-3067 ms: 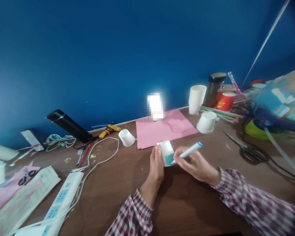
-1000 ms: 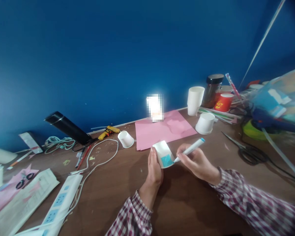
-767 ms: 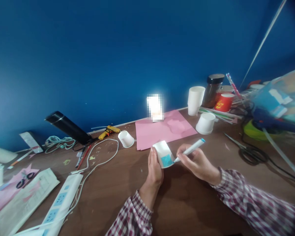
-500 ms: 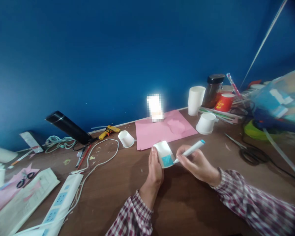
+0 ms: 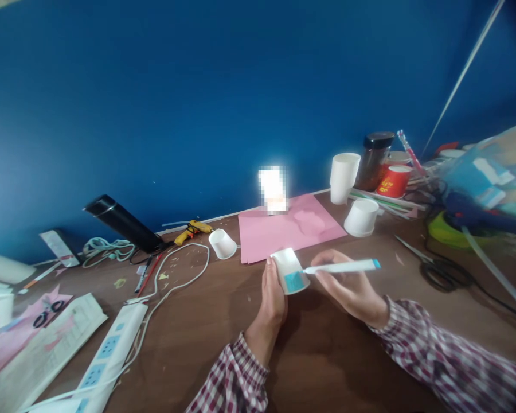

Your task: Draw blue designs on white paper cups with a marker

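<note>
A Little Cup With a Blue Patch

We see a white paper cup [image 5: 286,263] in the middle of the frame, up off the desk [image 5: 189,332] and tipped over a bit. The left hand [image 5: 273,298] holds its side, with the fingers close together. The right hand [image 5: 352,292] pinches a white pen [image 5: 346,267] near its tip. The tip is at the top edge of a blue patch [image 5: 294,281] on the cup, but we cannot tell if it presses down.

We think the cup is very light and a bit stiff, but a hard squeeze could dent it. The plain side looks like the best place to hold it, with soft fingers. The blue patch may be wet and could smear, so we would not touch it there. The pen looks hard and smooth, and may slip a little.

The desk is brown and looks flat. Pink paper [image 5: 262,238] lies past the hands, with a small cup [image 5: 222,245] at its left and an upside-down cup [image 5: 362,218] at its right. Big scissors [image 5: 442,272] lie at the right, and a long white power strip [image 5: 105,350] is at the lower left. Behind it all, we see a big blue wall [image 5: 198,115].
</note>
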`<state>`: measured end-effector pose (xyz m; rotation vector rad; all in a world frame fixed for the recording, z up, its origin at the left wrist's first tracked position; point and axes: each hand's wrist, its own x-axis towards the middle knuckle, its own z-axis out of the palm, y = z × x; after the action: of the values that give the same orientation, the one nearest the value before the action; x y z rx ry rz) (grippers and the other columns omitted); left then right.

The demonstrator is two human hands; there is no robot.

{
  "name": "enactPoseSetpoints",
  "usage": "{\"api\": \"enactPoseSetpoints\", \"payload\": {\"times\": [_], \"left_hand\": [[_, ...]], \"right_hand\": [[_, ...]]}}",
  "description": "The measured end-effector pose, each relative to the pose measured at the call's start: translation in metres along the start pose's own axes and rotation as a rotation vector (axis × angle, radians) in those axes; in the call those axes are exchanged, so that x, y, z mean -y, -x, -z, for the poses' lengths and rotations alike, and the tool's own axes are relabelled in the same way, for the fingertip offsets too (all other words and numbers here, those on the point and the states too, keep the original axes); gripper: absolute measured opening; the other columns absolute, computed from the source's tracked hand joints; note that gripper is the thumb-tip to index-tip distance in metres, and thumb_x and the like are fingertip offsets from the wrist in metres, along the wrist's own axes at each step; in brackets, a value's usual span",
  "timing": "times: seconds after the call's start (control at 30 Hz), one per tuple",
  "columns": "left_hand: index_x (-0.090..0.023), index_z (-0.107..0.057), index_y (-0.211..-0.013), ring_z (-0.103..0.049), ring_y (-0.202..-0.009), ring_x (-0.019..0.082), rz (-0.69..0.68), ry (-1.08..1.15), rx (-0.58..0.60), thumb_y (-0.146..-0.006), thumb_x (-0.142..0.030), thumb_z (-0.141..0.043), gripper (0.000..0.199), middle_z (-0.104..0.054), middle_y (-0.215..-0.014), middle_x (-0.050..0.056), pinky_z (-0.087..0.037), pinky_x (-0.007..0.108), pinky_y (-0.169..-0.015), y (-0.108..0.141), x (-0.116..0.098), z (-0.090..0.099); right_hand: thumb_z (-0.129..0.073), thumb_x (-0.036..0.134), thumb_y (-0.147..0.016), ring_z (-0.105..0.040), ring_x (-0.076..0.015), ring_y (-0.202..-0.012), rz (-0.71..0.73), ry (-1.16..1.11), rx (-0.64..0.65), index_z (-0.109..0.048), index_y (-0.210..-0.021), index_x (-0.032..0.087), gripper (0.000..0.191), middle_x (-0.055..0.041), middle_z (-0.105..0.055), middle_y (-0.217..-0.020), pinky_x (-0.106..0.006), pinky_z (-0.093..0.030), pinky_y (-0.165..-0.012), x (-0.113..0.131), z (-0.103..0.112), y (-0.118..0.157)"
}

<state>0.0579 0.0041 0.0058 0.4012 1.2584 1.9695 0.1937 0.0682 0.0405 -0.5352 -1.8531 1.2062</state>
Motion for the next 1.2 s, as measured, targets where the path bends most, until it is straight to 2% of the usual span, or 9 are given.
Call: {"api": "enactPoseSetpoints", "payload": {"times": [0.13, 0.2, 0.3, 0.53, 0.87, 1.03, 1.2], "left_hand": [[-0.017, -0.065, -0.081, -0.06, -0.089, 0.018, 0.105, 0.152, 0.039, -0.084, -0.055, -0.054, 0.039, -0.062, -0.071, 0.001, -0.043, 0.034, -0.094, -0.0006, -0.0058, -0.003], [-0.016, -0.063, -0.077, -0.057, -0.076, 0.015, 0.131, 0.175, 0.048, -0.082, -0.054, -0.057, 0.039, -0.058, -0.066, -0.001, -0.044, 0.032, -0.087, -0.0008, -0.0075, -0.0032], [-0.015, -0.062, -0.078, -0.053, -0.067, 0.013, 0.137, 0.161, 0.047, -0.081, -0.054, -0.059, 0.04, -0.058, -0.068, -0.001, -0.044, 0.03, -0.079, -0.0008, -0.0084, -0.0029], [-0.015, -0.062, -0.078, -0.054, -0.068, 0.014, 0.141, 0.205, 0.058, -0.081, -0.053, -0.059, 0.038, -0.059, -0.066, 0.0, -0.042, 0.029, -0.079, -0.0009, -0.0082, -0.0034], [-0.015, -0.061, -0.076, -0.051, -0.064, 0.013, 0.143, 0.2, 0.051, -0.08, -0.053, -0.06, 0.038, -0.057, -0.064, -0.002, -0.042, 0.029, -0.076, -0.0004, -0.007, -0.0035], [-0.013, -0.064, -0.081, -0.056, -0.068, 0.016, 0.143, 0.157, 0.052, -0.079, -0.058, -0.058, 0.046, -0.062, -0.072, 0.003, -0.043, 0.03, -0.074, -0.0007, -0.0058, -0.0014], [-0.014, -0.063, -0.086, -0.054, -0.07, 0.014, 0.133, 0.175, 0.034, -0.078, -0.054, -0.062, 0.041, -0.062, -0.077, 0.002, -0.043, 0.028, -0.074, -0.0009, -0.0045, -0.0012]], "right_hand": [[-0.058, 0.022, -0.085, -0.062, -0.0166, -0.072, 0.113, 0.151, 0.055, -0.063, -0.088, 0.018, 0.007, -0.0056, -0.065, -0.082, -0.028, -0.05, -0.066, 0.0038, 0.0022, -0.0011], [-0.057, 0.02, -0.085, -0.062, -0.0159, -0.071, 0.128, 0.184, 0.061, -0.063, -0.087, 0.018, 0.007, -0.0049, -0.065, -0.08, -0.028, -0.05, -0.065, 0.0049, 0.0019, -0.0015], [-0.057, 0.018, -0.084, -0.062, -0.0159, -0.071, 0.157, 0.219, 0.074, -0.063, -0.087, 0.018, 0.007, -0.0047, -0.066, -0.08, -0.028, -0.05, -0.065, 0.0055, 0.001, -0.002], [-0.057, 0.017, -0.084, -0.062, -0.0148, -0.069, 0.235, 0.254, 0.072, -0.063, -0.087, 0.019, 0.008, -0.0032, -0.065, -0.078, -0.026, -0.05, -0.063, 0.0053, 0.0017, -0.0025], [-0.056, 0.016, -0.084, -0.062, -0.0145, -0.069, 0.226, 0.271, 0.088, -0.064, -0.087, 0.018, 0.009, -0.0031, -0.066, -0.078, -0.025, -0.049, -0.064, 0.0046, 0.0012, -0.0022], [-0.055, 0.015, -0.082, -0.061, -0.0146, -0.066, 0.232, 0.288, 0.107, -0.063, -0.082, 0.018, 0.008, -0.0025, -0.066, -0.075, -0.026, -0.049, -0.063, 0.0068, 0.002, -0.0024], [-0.055, 0.016, -0.084, -0.062, -0.0143, -0.069, 0.227, 0.273, 0.109, -0.063, -0.087, 0.018, 0.009, -0.003, -0.066, -0.078, -0.026, -0.049, -0.064, 0.0038, 0.0019, -0.0013]]}}
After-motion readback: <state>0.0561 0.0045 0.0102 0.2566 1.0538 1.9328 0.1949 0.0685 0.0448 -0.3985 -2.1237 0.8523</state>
